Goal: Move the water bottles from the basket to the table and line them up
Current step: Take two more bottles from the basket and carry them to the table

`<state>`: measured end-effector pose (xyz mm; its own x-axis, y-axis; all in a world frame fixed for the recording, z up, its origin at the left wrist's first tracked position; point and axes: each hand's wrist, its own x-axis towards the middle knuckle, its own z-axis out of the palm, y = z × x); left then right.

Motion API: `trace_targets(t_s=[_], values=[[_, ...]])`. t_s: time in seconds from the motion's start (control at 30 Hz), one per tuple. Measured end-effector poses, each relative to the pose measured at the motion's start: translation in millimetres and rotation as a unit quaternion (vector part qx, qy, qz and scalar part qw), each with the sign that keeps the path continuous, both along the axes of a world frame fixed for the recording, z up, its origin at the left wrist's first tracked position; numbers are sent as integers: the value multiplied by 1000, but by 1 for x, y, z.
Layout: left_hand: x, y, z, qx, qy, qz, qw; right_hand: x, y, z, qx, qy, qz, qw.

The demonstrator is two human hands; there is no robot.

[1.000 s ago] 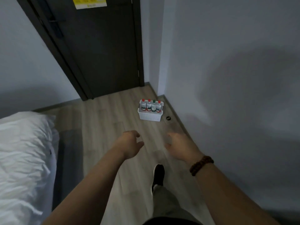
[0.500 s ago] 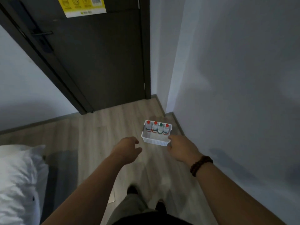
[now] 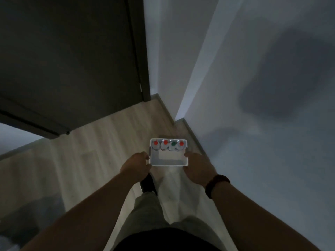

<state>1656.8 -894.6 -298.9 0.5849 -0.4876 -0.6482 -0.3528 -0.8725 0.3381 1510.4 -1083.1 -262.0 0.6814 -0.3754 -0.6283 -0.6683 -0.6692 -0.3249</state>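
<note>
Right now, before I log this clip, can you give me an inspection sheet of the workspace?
surface: wood floor; no table in view.
job's things: white basket near the wall corner; four water bottles upright in a row along its far side, three with red caps and one with a green cap; its near half is bare.
clutter: nothing seen.
grips: left hand at the basket's left side, right hand at its right side; too blurred to tell whether either grip has closed.
cables: nothing seen.
surroundings: dark door ahead on the left; pale wall on the right; bead bracelet on the right wrist; dark shoe nearer than the basket.
</note>
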Motion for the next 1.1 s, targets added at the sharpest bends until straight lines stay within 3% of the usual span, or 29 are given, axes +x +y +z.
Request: trace_targets(t_s=[0.3, 0.7, 0.93, 1.1], values=[[98, -44, -110, 9, 61, -62, 996, 96, -23, -108, 6, 59, -16, 998], [141, -99, -347, 44, 71, -92, 992, 161, -66, -378, 14, 100, 18, 995], [150, -120, -451, 21, 41, -135, 990, 185, -79, -491, -25, 110, 114, 987], [151, -130, -482, 6, 23, -142, 990, 191, -79, -524, -60, 91, 170, 980]])
